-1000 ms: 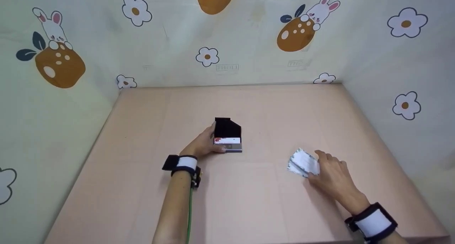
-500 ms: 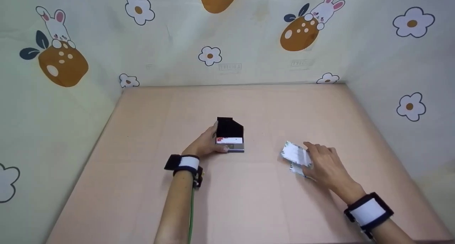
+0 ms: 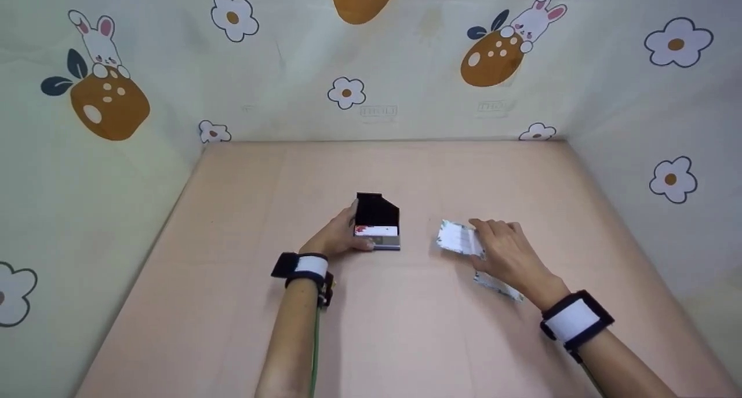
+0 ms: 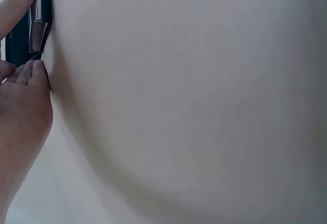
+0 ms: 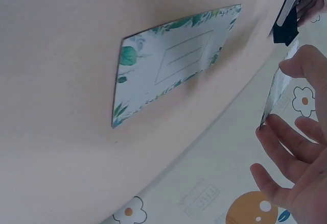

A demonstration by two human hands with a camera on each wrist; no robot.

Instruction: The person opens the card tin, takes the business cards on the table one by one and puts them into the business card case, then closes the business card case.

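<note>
My left hand [image 3: 331, 234] grips a black card holder [image 3: 377, 211] by its left side, thumb across the near edge. Its lid stands raised, and a white card with a red print [image 3: 375, 231] shows inside. In the left wrist view only the side of the holder [image 4: 18, 41] is visible past the fingers. To the right, my right hand [image 3: 513, 258] pinches a white card with a leafy border [image 3: 458, 237] between thumb and fingers, tilted above the table. A second leaf-bordered card [image 5: 176, 63] lies on the table, partly covered by that hand in the head view.
A pale pink cover lies over the table [image 3: 394, 328]. Printed walls with bunnies and flowers rise behind [image 3: 290, 56] and at both sides. A green cable [image 3: 316, 346] runs along the left forearm.
My right hand has moved left and away from me with one card, towards the holder. The other card has come apart from it and stays on the table. The left hand keeps its place.
</note>
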